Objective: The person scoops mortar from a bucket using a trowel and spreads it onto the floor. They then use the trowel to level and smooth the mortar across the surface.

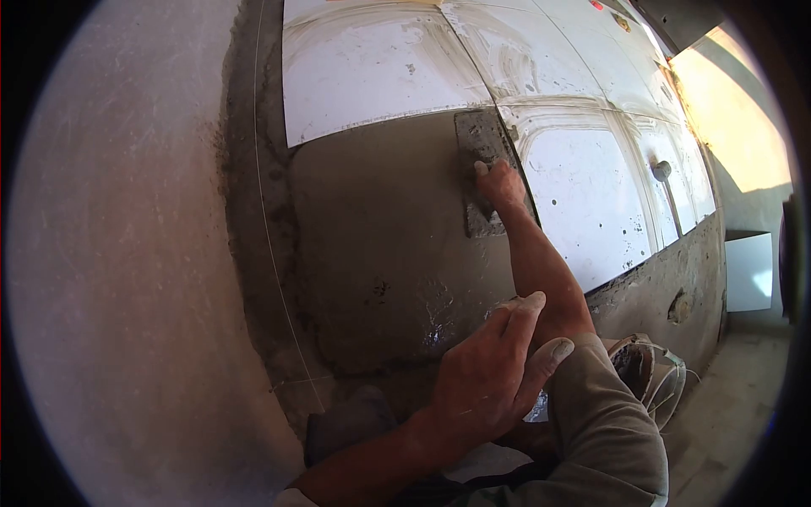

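Wet grey mortar (pixel 380 228) forms a smooth patch bordered by white tiles above and to the right. My right hand (pixel 500 184) is closed round the handle of a flat rectangular trowel (pixel 486 221), whose mortar-smeared blade lies on the patch beside the right-hand tile's edge. Nearer to me, my left hand (pixel 494 363) is raised over the lower right of the patch, fingers stretched out and thumb apart, with nothing in it. Its fingertips and thumb are whitened, and it overlaps my right forearm in the view.
Smeared white tiles (pixel 583 190) carry a round-headed tool (pixel 661 171) with a thin handle. A thin string (pixel 258 152) runs along the left, near the pale wall (pixel 118 237). A bucket (pixel 634 363) stands beside my knee. A white piece (pixel 748 272) leans at the right.
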Demonstrator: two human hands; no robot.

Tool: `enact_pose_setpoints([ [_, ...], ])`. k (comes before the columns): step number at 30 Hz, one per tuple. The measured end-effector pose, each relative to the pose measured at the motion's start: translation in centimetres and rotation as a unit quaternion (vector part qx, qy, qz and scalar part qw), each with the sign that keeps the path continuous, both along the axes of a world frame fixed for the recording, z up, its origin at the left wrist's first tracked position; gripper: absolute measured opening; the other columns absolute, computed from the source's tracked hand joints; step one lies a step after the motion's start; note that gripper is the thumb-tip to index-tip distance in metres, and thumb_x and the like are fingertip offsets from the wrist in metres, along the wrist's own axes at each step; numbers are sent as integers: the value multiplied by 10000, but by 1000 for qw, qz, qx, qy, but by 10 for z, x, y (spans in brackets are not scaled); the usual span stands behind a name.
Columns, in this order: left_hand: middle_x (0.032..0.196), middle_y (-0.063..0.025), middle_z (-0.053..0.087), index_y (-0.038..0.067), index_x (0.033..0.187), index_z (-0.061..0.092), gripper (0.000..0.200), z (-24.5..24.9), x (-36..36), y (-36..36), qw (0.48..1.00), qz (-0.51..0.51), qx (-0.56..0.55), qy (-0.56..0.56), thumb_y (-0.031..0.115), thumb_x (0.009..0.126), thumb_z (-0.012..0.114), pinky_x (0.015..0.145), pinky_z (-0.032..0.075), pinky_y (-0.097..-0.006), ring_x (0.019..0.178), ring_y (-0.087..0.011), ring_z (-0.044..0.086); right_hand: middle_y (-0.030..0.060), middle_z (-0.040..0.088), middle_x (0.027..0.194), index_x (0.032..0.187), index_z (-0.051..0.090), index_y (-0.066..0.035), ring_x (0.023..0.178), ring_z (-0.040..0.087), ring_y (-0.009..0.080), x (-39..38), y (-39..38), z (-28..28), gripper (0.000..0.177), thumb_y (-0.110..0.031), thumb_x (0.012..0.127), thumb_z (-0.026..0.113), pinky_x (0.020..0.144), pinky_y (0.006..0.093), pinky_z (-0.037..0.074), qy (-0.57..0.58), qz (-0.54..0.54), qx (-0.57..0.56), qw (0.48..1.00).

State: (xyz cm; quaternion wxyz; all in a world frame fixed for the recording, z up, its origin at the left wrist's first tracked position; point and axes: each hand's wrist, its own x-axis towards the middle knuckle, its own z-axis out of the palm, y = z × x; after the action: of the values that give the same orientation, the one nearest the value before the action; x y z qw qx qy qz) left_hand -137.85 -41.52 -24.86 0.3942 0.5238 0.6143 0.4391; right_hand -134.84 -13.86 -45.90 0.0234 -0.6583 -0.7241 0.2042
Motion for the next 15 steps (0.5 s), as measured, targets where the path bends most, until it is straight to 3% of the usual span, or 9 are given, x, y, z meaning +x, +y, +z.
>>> enact_pose_setpoints([
  [3,1172,-234,552,-37,1277,455,504,-5,5,1,999,31,36,23,324,941,558,767,525,-409,896,-340,639,266,623,1123,1110,598,24,1104,587,387,13,5,-6,575,-502,890,530,920,464,468,-42,0,-15,999],
  [7,1132,-232,562,-31,1271,441,494,-2,2,-1,999,34,24,8,303,932,574,761,534,-403,965,-360,628,303,624,1059,1070,606,40,1045,588,448,15,-28,-6,600,-521,867,542,892,506,459,4,4,41,999],
  [11,1084,-229,571,-34,1291,413,501,-4,0,-4,999,33,40,-13,265,927,584,737,538,-393,943,-358,630,335,616,975,1013,604,68,988,584,489,-24,-73,-16,614,-526,866,553,861,522,449,102,83,14,991],
  [15,1080,-234,567,-45,1304,399,504,6,-6,-9,995,66,68,-41,235,927,584,726,535,-396,918,-353,629,325,622,993,996,598,63,1013,583,479,-101,-129,-9,608,-530,867,556,870,508,460,157,105,-49,981],
])
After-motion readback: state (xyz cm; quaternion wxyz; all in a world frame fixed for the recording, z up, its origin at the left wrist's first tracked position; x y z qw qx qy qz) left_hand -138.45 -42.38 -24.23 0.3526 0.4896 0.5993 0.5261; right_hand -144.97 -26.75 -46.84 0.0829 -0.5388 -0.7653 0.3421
